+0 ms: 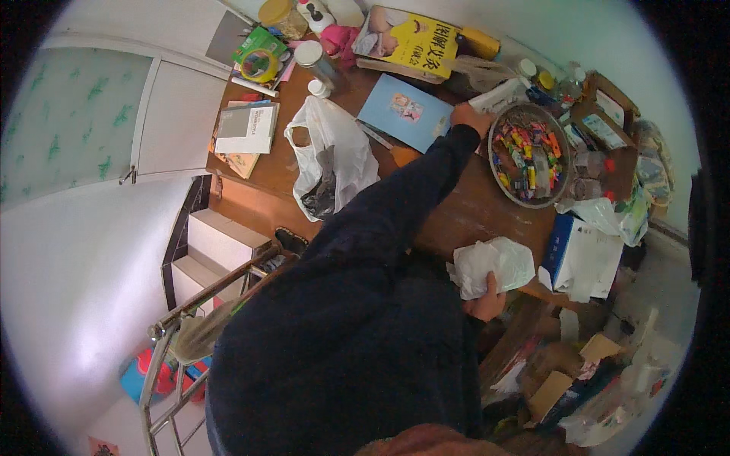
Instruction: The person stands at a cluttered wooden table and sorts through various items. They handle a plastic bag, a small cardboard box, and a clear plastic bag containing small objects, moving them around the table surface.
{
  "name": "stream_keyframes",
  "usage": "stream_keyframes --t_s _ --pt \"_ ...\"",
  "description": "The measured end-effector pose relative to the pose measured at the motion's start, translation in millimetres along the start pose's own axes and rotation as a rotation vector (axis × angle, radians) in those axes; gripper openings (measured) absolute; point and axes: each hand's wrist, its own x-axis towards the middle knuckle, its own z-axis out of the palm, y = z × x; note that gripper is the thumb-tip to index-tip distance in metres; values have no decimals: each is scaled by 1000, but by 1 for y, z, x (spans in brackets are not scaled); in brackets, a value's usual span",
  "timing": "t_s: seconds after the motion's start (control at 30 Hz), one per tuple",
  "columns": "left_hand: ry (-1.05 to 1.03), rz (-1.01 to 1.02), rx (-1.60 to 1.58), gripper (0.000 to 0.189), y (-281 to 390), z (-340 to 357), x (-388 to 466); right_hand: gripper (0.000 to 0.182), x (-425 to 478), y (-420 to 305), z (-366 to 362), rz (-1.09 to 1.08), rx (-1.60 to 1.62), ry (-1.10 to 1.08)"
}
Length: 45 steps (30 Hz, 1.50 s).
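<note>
My right hand (487,302) holds a bundled white plastic bag (493,262) at the front edge of the wooden table (482,214), thumb on top. What the bag contains is hidden. Across the table reaches my dark-sleeved left arm. My left hand (472,118) is at the right edge of a light-blue folder or book (399,111) with a small picture on its cover. A crumpled white packet (502,97) lies just beyond that hand. Its fingers are too unclear to show a grip. Right beside it stands a round metal-rimmed basket (529,204) full of colourful wrapped sweets (527,151).
An open white carrier bag (336,151) and stacked booklets (248,128) occupy the table's left. Behind are jars (309,54), a yellow book (410,43) and a cardboard box (610,114). A blue-and-white box (587,256) stands right. Metal stair railing (165,342) runs lower left.
</note>
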Motion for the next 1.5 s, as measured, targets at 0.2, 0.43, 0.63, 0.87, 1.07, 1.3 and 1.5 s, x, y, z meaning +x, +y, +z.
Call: stream_keyframes --t_s 0.2,0.43,0.63,0.87,1.07,1.3,1.5 --pt "20 55 -414 41 -1 -19 -25 49 -1 -4 6 -1 31 -44" --pt "-221 -15 -1000 34 1 -38 -58 46 9 0 9 -39 -64 -56" --pt "-461 92 -1380 40 20 -82 -110 43 6 7 28 -79 127 -50" --pt "-709 27 -1441 56 -5 -116 -140 38 18 25 22 -102 85 -42" --pt "-748 -163 -1369 62 -42 -140 -160 37 25 35 36 -46 121 -58" --pt "-859 -99 -1358 64 -54 -180 -174 38 34 41 50 32 196 -194" --pt "-947 -172 -1393 65 -66 -194 -196 38 28 28 81 148 295 -287"
